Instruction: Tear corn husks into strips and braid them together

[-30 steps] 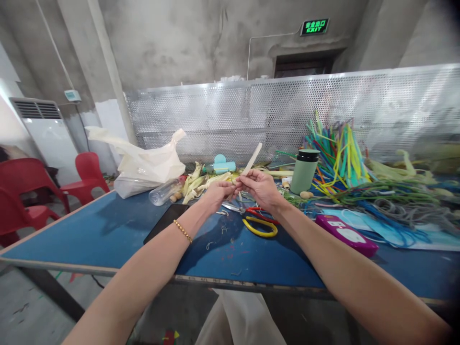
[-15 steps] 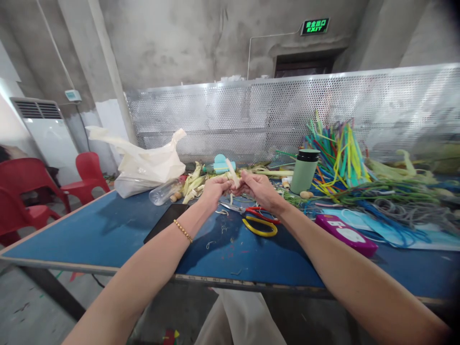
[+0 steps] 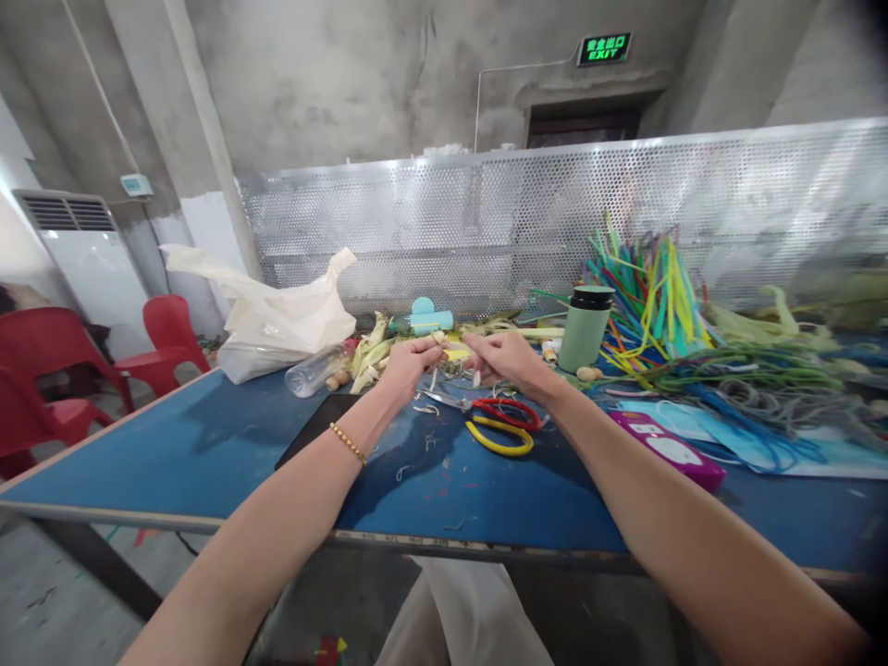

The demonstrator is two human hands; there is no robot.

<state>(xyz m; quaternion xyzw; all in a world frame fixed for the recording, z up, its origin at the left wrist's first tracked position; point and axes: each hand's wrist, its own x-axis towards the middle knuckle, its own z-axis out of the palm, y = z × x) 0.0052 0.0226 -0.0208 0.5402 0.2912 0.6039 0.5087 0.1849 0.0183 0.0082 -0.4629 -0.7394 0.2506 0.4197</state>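
Note:
My left hand [image 3: 411, 361] is pinched closed over the table, with a short pale corn husk strip [image 3: 434, 378] hanging below its fingertips. Facing it across a small gap, my right hand [image 3: 508, 359] is also closed, and another pale husk end [image 3: 475, 378] pokes out under its fingers. Whether the two ends belong to one strip I cannot tell. Just below the hands lie scissors [image 3: 500, 448] with one red and one yellow handle loop. Behind the left hand is a heap of pale green corn husks [image 3: 373, 355].
On the blue table [image 3: 173, 462] are a white plastic bag [image 3: 288, 314], clear bottle [image 3: 315, 372], black flat device [image 3: 320, 427], green tumbler [image 3: 585, 331], purple box [image 3: 670, 451], and colourful strips [image 3: 659, 296]. A perforated metal panel [image 3: 416, 222] stands behind. Red chairs [image 3: 166, 338] are at left.
My hands have drawn slightly apart, leaving a gap between the fingertips. The pale strip that stood up between them now shows only as short ends hanging below each hand.

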